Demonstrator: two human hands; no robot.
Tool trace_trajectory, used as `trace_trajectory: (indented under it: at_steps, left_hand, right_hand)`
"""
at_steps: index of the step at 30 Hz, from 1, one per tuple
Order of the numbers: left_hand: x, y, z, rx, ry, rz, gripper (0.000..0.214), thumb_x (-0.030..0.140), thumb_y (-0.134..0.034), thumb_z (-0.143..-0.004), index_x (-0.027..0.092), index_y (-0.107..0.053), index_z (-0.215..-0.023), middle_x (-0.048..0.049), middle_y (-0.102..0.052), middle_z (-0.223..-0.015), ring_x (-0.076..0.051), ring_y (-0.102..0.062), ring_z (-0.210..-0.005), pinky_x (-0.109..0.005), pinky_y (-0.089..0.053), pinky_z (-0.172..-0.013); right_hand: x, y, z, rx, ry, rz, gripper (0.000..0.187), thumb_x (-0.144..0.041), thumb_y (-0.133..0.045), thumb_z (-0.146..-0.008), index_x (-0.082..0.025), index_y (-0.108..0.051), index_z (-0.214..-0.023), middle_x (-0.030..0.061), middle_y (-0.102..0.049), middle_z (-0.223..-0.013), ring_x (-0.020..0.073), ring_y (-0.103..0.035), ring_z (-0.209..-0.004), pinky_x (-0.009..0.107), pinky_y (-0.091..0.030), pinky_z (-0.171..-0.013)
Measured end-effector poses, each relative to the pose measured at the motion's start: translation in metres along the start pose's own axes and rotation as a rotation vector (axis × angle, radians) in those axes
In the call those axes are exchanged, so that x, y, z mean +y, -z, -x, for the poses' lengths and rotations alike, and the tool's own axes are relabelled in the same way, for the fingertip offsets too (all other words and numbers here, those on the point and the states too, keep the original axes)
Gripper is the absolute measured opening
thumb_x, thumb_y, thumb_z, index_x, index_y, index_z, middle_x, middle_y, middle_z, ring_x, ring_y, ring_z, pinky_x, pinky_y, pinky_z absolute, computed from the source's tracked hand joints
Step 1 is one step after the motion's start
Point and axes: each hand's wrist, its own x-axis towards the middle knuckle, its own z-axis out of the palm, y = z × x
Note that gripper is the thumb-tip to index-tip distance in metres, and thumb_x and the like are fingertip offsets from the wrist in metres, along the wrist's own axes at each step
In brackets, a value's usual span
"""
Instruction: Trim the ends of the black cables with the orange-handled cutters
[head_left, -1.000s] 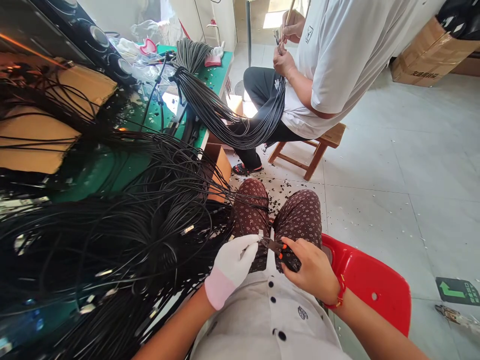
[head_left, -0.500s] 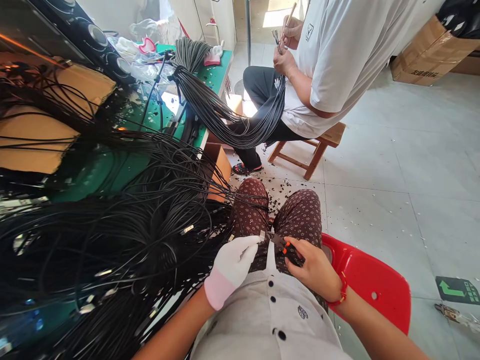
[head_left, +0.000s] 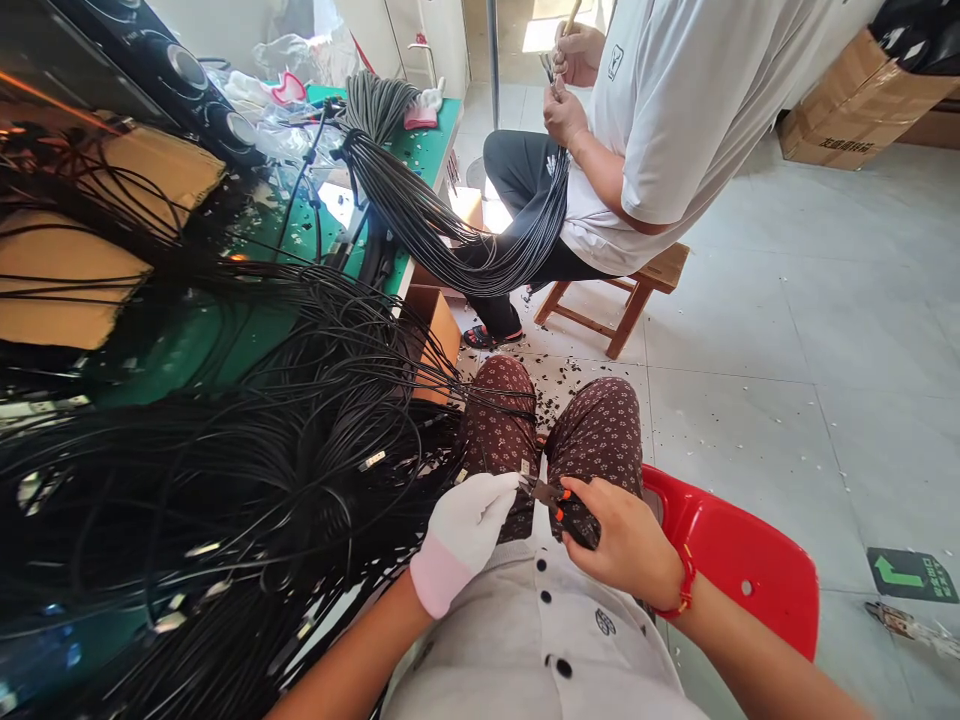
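Note:
My left hand (head_left: 469, 530), in a white glove with a pink cuff, pinches a small cable connector (head_left: 524, 467) over my lap. The connector is pale and block-like; the cable behind it is mostly hidden by the glove. In my bare right hand (head_left: 622, 530) I grip cutting pliers (head_left: 568, 508) with black and orange handles. Their jaws reach the connector end at my left fingertips; whether they touch it I cannot tell. Left of my hands spreads a large heap of black cables (head_left: 300, 450), several with light metal connectors on their ends.
A co-worker (head_left: 675, 110) sits ahead on a wooden stool (head_left: 622, 300), handling a black cable bundle (head_left: 457, 230). A green table (head_left: 427, 150) runs along the left. My red chair (head_left: 750, 560) sticks out at right. Scraps litter the floor. A cardboard box (head_left: 847, 110) stands far right.
The pliers have shifted slightly left and down, their jaws now closer to my left fingertips. My left hand stays nearly still. The co-worker's hands have moved a little.

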Motion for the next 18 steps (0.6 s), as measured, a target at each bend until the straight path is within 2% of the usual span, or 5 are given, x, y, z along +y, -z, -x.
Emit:
trace_trajectory:
  at_steps: [5,12,18]
  left_hand:
    - [-0.0047,-0.0022,0.0003,-0.007,-0.044,0.060,0.024,0.018,-0.046,-0.088,0.019,-0.068,-0.098,-0.0040,-0.071,-0.096,-0.015,-0.065,-0.086,-0.027,-0.050,-0.083]
    - [-0.0096,-0.0031,0.0014,-0.022,-0.057,0.121,0.024,0.018,-0.047,-0.088,0.019,-0.068,-0.098,-0.0047,-0.071,-0.095,-0.015,-0.064,-0.085,-0.028,-0.049,-0.083]
    - [-0.0028,-0.0034,0.0016,0.008,0.062,0.185,0.024,0.020,-0.049,-0.085,0.019,-0.069,-0.098,-0.0053,-0.072,-0.098,-0.017,-0.065,-0.089,-0.030,-0.051,-0.085]
  right_hand:
    - [-0.0007,0.0055,0.0012,-0.086,-0.024,-0.084,0.044,-0.025,-0.053,-0.074,-0.018,-0.054,-0.118,0.0057,-0.062,-0.086,0.0193,-0.059,-0.079,0.029,-0.046,-0.072]
    - [-0.0023,0.0078,0.0003,-0.119,-0.036,-0.186,0.033,-0.021,-0.052,-0.076,-0.022,-0.058,-0.109,0.0034,-0.065,-0.087,0.0182,-0.060,-0.079,0.029,-0.047,-0.073]
    - [0.0020,0.0016,0.0027,-0.047,-0.031,-0.300,0.032,-0.022,-0.053,-0.076,-0.022,-0.059,-0.107,0.0018,-0.065,-0.086,0.0161,-0.058,-0.073,0.027,-0.047,-0.069]
